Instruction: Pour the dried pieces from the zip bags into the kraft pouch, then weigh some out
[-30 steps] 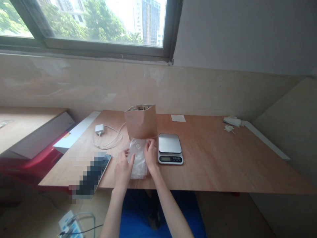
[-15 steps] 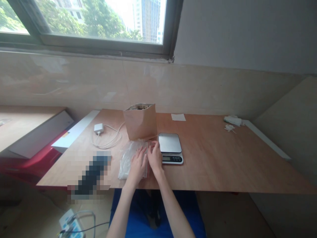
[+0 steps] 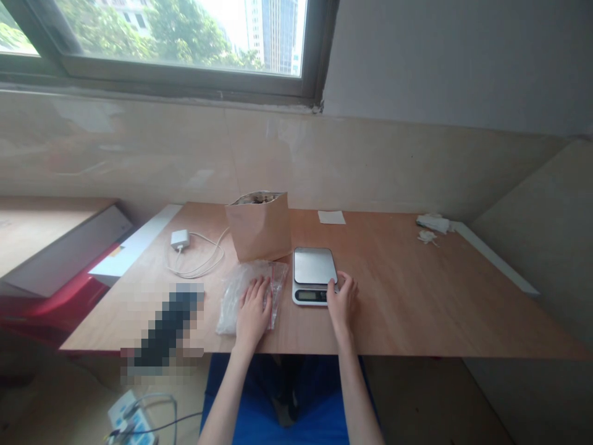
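While the left hand (image 3: 252,312) lies flat with its fingers spread, pressing on a clear zip-top plastic bag (image 3: 234,300) and holding nothing in a closed grip, the right hand (image 3: 341,301) sits loosely curled against the right edge of a digital kitchen scale (image 3: 314,275), touching it without clasping it. The plastic bag lies flat on a wooden table (image 3: 417,296), just left of the scale and in front of an upright kraft paper bag (image 3: 258,227), its open top showing contents too dim to name. Further left, a white charger (image 3: 180,239) trails its coiled cable (image 3: 199,264). A pixelated, unreadable object (image 3: 169,324) lies near the table's front edge. Toward the back sits a slip of paper (image 3: 331,217), and white tissue (image 3: 433,223) lies far right.
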Available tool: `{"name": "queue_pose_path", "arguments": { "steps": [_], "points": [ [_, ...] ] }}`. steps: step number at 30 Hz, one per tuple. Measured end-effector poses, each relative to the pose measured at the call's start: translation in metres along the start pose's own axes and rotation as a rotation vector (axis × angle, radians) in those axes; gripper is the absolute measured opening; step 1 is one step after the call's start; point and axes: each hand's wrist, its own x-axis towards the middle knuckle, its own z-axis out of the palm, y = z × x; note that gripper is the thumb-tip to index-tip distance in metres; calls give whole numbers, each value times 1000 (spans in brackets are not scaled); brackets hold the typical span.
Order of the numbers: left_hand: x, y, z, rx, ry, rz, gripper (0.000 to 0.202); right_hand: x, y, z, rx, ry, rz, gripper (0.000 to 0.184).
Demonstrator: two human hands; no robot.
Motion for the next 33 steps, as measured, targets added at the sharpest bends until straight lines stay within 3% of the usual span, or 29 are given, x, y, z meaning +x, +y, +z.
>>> {"name": "queue_pose_path", "arguments": {
  "steps": [9,15,22,33],
  "points": [
    [0,1,-2,-21,-1,-1,42,3,41,2,71,-358,64,67],
    [0,0,-1,-30,10,3,42,2,42,1,36,-365,18,69],
    [0,-2,0,-31,-6,2,43,2,42,-6,6,-475,19,71],
    [0,-2,1,-42,5,-8,42,1,42,-8,33,-461,-27,70]
  ]
}}
